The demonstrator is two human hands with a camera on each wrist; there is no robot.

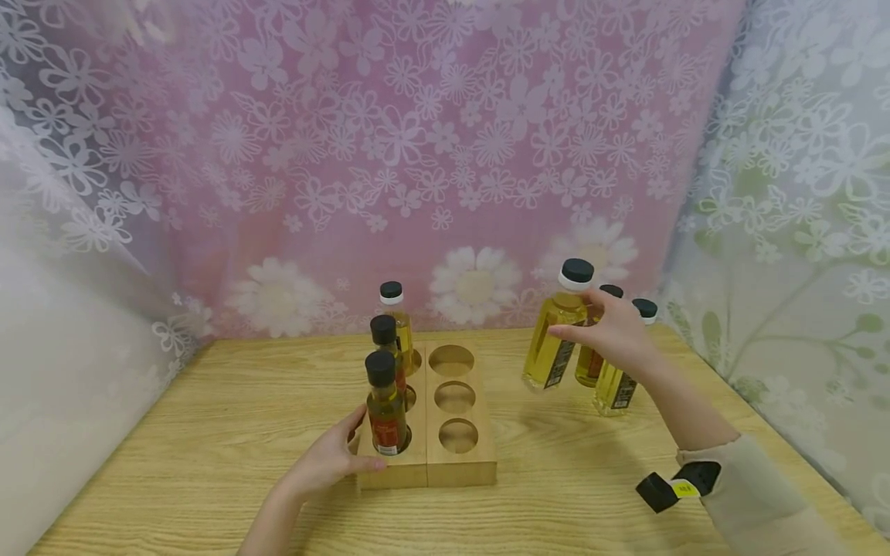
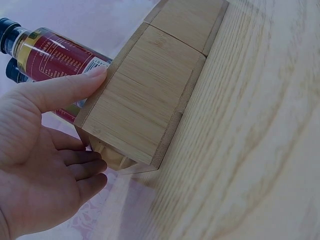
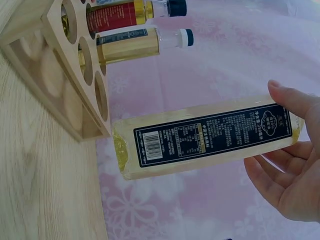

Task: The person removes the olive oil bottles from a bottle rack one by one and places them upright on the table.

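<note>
My right hand holds a tall oil bottle by its upper part, thumb on one side and fingers on the other. Yellow oil fills this bottle; it has a black cap with a white collar and a dark label, tilted in the air right of the wooden bottle rack. In the right wrist view its base points toward the rack. My left hand grips the rack's near left corner, thumb at the top edge and fingers by the side. Beside that thumb, a red-labelled bottle stands in the front left hole.
Behind it in the rack's left column are another dark-capped bottle and a yellow oil bottle. The right column shows round holes. A red-labelled bottle and another oil bottle stand near my right hand. A floral curtain hangs behind.
</note>
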